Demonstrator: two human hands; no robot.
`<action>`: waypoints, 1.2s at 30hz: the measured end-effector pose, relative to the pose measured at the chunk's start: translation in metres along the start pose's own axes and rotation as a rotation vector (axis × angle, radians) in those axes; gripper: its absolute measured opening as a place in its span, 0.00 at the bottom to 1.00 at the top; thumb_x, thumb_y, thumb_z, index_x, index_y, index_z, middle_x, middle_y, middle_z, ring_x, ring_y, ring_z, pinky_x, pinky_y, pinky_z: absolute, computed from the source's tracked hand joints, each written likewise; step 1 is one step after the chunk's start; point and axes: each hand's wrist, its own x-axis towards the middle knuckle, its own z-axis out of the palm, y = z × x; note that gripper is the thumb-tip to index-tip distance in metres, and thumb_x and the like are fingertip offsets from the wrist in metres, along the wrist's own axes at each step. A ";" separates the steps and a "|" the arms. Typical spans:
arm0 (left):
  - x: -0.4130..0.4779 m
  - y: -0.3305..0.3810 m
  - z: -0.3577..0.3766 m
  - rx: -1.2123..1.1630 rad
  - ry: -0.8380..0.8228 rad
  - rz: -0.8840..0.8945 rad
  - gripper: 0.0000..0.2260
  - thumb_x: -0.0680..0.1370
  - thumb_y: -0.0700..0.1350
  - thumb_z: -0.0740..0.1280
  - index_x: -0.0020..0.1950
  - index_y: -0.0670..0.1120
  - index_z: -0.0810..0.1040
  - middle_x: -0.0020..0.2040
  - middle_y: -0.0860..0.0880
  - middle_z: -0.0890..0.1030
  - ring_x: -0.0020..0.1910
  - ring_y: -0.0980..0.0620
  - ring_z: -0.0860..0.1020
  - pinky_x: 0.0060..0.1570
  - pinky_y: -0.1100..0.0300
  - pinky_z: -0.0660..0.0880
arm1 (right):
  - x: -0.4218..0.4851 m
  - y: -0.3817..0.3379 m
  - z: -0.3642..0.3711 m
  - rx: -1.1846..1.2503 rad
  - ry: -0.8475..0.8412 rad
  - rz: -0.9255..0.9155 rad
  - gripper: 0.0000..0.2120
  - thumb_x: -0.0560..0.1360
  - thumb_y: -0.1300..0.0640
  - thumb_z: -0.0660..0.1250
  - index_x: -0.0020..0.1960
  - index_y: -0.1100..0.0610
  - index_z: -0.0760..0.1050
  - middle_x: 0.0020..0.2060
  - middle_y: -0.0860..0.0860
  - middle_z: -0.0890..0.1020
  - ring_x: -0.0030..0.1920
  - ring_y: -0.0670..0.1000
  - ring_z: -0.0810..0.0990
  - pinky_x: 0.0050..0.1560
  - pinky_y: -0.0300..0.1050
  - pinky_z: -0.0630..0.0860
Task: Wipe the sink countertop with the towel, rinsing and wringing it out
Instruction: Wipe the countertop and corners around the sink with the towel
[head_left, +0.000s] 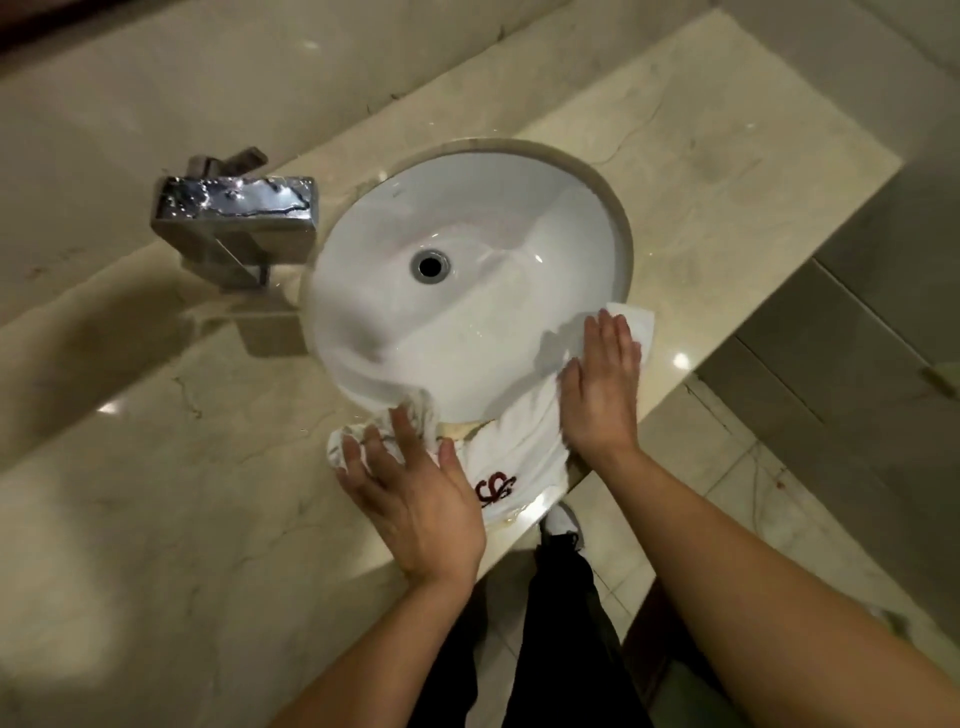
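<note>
A white towel (519, 447) with a dark red emblem lies stretched along the near rim of the round white sink (467, 312), on the beige marble countertop (182, 493). My left hand (415, 493) presses flat on the bunched left end of the towel, fingers spread. My right hand (600, 384) presses flat on the right end, fingers straight and together. A corner of the towel pokes out beyond my right fingertips. Part of the towel is hidden under both palms.
A square chrome faucet (236, 218), wet on top, stands left of the basin. The drain (430, 265) sits mid-basin. The counter's front edge runs just below the towel; past it are my dark trousers (561, 623), a shoe and the tiled floor (753, 467).
</note>
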 end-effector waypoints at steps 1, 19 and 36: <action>-0.002 0.004 0.001 -0.005 -0.012 -0.026 0.24 0.85 0.53 0.60 0.77 0.41 0.69 0.70 0.33 0.72 0.76 0.29 0.63 0.77 0.35 0.57 | 0.003 0.002 -0.001 0.029 0.022 -0.039 0.26 0.82 0.57 0.51 0.78 0.64 0.63 0.77 0.61 0.67 0.80 0.59 0.58 0.82 0.60 0.49; -0.045 0.164 0.042 -0.045 -0.093 -0.165 0.27 0.86 0.54 0.59 0.79 0.39 0.66 0.70 0.31 0.72 0.76 0.31 0.64 0.77 0.36 0.59 | 0.091 0.112 -0.065 0.017 0.140 -0.019 0.26 0.78 0.64 0.59 0.76 0.64 0.65 0.64 0.61 0.69 0.65 0.60 0.66 0.71 0.57 0.66; -0.029 0.250 0.067 -0.107 -0.070 -0.398 0.28 0.84 0.55 0.56 0.80 0.41 0.62 0.72 0.30 0.67 0.78 0.31 0.59 0.75 0.31 0.58 | 0.183 0.141 -0.078 -0.053 0.084 -0.294 0.23 0.75 0.68 0.63 0.69 0.64 0.76 0.59 0.62 0.77 0.60 0.60 0.68 0.59 0.56 0.74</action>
